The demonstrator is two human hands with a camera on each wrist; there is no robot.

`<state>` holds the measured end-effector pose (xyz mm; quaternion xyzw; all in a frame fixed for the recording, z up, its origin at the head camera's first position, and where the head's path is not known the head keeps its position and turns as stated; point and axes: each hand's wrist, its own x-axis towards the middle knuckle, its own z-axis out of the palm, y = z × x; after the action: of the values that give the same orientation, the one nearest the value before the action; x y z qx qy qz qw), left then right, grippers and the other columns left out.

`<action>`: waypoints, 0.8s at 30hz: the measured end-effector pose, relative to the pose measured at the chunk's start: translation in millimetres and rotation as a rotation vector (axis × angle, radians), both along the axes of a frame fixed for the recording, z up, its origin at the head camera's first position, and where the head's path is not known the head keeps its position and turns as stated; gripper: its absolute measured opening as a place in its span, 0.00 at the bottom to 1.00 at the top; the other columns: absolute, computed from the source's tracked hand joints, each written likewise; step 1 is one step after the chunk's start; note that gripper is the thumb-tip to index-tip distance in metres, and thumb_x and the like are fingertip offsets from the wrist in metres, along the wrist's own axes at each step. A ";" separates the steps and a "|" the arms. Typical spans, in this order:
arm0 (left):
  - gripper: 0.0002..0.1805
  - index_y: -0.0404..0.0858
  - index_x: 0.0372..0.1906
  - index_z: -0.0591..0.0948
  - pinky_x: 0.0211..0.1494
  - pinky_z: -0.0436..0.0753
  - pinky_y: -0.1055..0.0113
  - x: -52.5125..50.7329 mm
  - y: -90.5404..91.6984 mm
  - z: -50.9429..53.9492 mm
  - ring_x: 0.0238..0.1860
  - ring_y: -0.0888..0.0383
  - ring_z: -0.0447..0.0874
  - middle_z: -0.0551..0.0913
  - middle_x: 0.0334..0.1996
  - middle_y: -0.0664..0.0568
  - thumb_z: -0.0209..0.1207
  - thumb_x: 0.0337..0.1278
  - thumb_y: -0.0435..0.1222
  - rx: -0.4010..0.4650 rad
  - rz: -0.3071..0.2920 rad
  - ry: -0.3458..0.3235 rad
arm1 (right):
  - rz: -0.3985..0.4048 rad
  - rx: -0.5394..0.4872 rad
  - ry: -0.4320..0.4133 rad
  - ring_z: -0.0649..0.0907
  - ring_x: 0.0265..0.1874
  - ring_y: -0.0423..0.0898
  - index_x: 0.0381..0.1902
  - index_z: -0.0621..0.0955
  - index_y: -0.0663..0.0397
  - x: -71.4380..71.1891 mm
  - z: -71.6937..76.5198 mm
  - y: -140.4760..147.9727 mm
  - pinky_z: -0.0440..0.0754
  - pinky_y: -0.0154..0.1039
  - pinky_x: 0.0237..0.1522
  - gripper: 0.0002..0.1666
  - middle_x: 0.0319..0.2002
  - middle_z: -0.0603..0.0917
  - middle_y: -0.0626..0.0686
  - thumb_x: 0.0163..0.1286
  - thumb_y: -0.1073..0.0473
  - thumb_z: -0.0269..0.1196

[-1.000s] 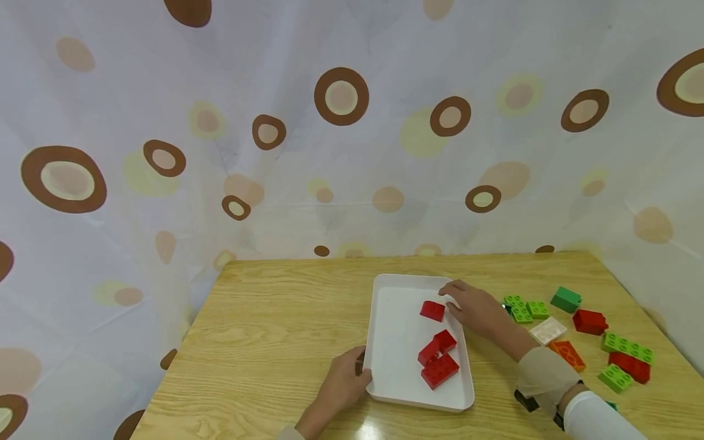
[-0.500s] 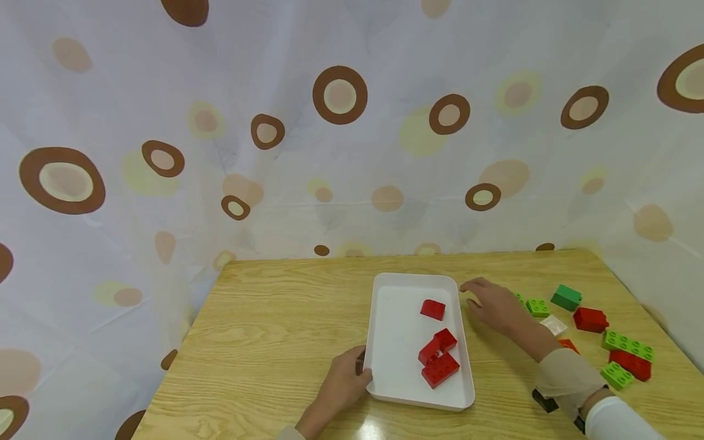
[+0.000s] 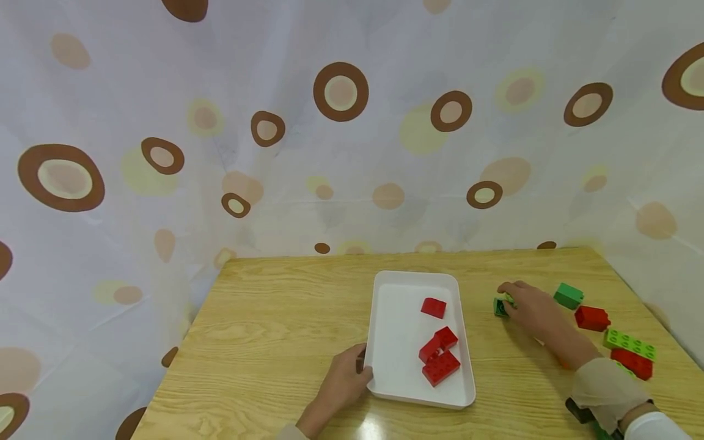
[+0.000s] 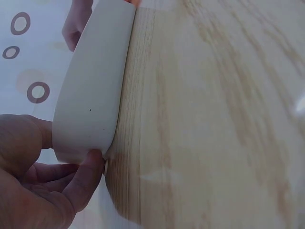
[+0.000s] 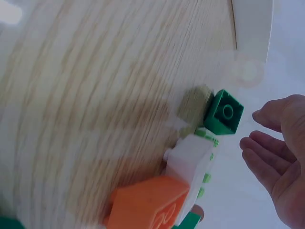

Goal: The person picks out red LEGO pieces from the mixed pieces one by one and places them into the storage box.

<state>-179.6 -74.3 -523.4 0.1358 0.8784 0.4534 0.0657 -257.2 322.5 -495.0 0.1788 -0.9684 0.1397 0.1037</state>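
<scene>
My left hand grips the near left side of the white tray; in the left wrist view its fingers and thumb pinch the tray wall. Inside the tray, a red brick lies apart from several touching red bricks. Over the bricks right of the tray is my right hand, beside a dark green brick. The right wrist view shows that green brick with its hollow side visible, and the right hand beside it, fingers parted, holding nothing.
On the right lie a green brick, a red brick, a long light green brick and another red brick. A white brick and an orange brick show in the right wrist view. A patterned curtain hangs behind the table.
My right hand has moved right, from the tray's far right corner to the loose bricks, and now covers some of them. My left hand stays on the tray.
</scene>
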 end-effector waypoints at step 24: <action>0.24 0.24 0.61 0.75 0.44 0.83 0.65 -1.0 -0.6 -3.7 0.44 0.52 0.83 0.84 0.49 0.39 0.56 0.59 0.25 0.019 -0.005 0.003 | -0.345 -0.106 -0.146 0.76 0.22 0.55 0.58 0.68 0.83 24.9 10.9 56.1 0.74 0.46 0.17 0.28 0.48 0.72 0.82 0.69 0.62 0.55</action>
<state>-180.6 -74.9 -527.1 0.1394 0.8739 0.4612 0.0641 -232.3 378.7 -484.1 -0.0062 -0.9809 0.1833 0.0649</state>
